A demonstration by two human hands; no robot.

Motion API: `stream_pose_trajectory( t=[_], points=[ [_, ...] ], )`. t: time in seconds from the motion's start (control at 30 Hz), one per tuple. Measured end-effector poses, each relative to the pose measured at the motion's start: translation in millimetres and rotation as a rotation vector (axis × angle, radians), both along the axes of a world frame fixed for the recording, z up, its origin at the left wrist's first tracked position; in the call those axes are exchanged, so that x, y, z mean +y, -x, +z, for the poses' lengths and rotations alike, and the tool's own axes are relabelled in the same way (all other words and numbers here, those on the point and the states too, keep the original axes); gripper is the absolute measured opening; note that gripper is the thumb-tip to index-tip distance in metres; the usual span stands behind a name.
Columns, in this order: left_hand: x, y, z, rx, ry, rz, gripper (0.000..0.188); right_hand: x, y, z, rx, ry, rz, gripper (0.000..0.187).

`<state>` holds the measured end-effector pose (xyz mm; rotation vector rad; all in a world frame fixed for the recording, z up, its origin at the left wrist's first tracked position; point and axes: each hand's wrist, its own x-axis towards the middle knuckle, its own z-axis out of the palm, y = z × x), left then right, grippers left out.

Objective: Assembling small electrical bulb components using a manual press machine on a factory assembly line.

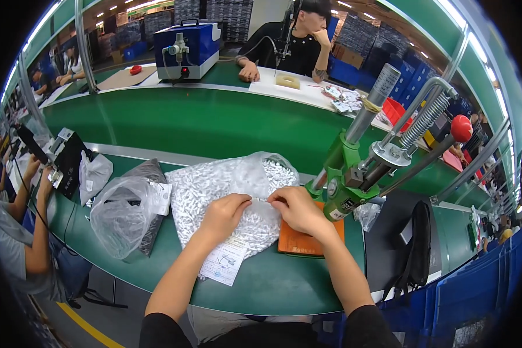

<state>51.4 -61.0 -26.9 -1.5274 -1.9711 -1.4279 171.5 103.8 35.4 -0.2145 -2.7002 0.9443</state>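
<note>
Both my hands are over a large clear plastic bag full of small white parts, which lies on the green table. My left hand is closed in a pinch at the bag's middle. Facing it, my right hand also pinches, with its fingertips a short gap away. What the fingers hold is too small to make out. Just right of the bag, a green hand press with a red-knobbed lever stands on an orange base. A printed paper slip lies at the bag's near edge.
Left of the white parts lie an open clear bag and a bag of dark parts. A black pouch rests at right. Across the green divider sit a blue machine and a co-worker; another person works at far left.
</note>
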Motion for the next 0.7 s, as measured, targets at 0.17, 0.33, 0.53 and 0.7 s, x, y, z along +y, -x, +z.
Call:
stream_pose_trajectory(
  t=[0.17,0.33,0.53,0.7],
  points=[
    [2.0,-0.4,2.3,-0.011,-0.004,-0.01,0.011,-6.1,1.5,-1.5,0.167,-0.182,-0.015,0.013],
    [-1.2,-7.5,7.5,-0.406,0.009,-0.126,0.012,-22.8,2.8,11.3,0.336,0.064,-0.117,0.01],
    [-4.1,-16.0,31.2,-0.886,-0.133,-0.346,0.013,-20.0,2.7,9.7,0.233,0.791,0.057,0.012],
    [-4.8,-14.7,26.9,-0.899,-0.127,-0.354,0.014,-19.8,3.4,7.3,0.236,0.816,0.089,0.012]
  ],
)
